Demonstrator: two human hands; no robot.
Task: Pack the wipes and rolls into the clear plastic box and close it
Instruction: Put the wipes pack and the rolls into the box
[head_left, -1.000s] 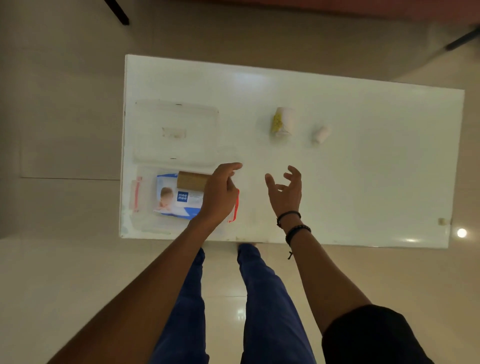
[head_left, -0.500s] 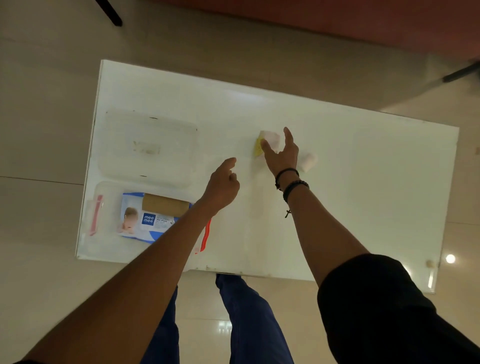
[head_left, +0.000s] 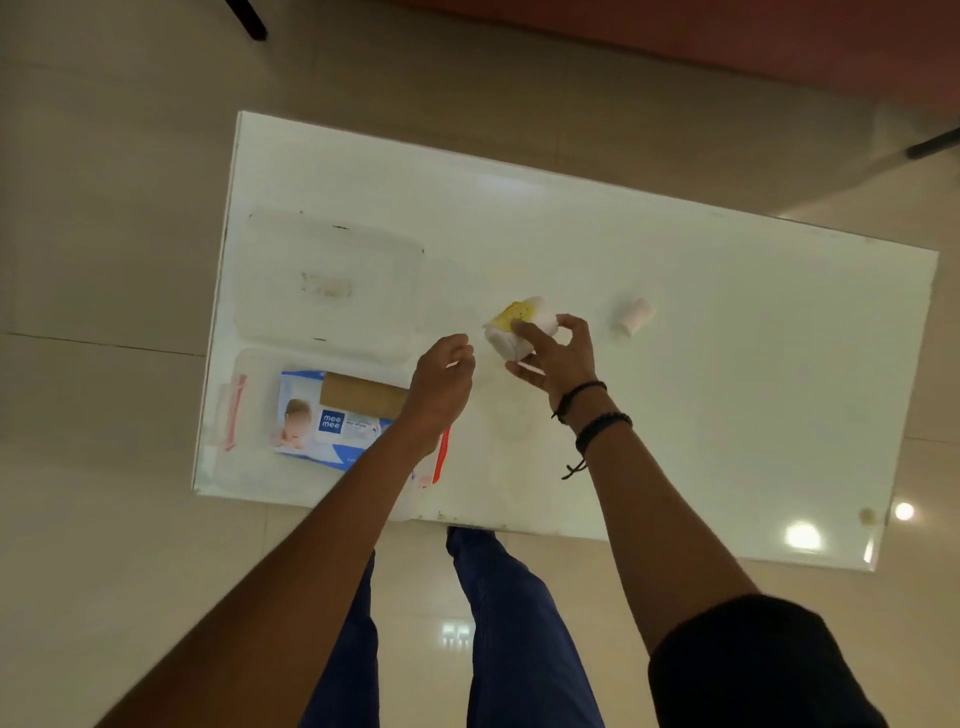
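The clear plastic box (head_left: 244, 462) with red clips sits at the near left corner of the white table (head_left: 727, 415). Inside it lie a blue and white wipes pack (head_left: 322, 418) and a brown cardboard roll (head_left: 361, 392) on top. My right hand (head_left: 558, 356) grips a white roll with a yellow end (head_left: 511, 325), lifted just above the table. My left hand (head_left: 441, 382) hovers beside the box's right end, fingers loosely curled, holding nothing. A small white roll (head_left: 634, 316) lies further right on the table.
The box's clear lid (head_left: 332, 286) lies flat on the table just behind the box. The table sits over a beige tiled floor; my legs in blue trousers stand at its near edge. Dark furniture legs show at the far corners.
My right hand reached forward to the yellow-ended roll, closed on it and drew it back toward me. My left hand left the box and drifted right.
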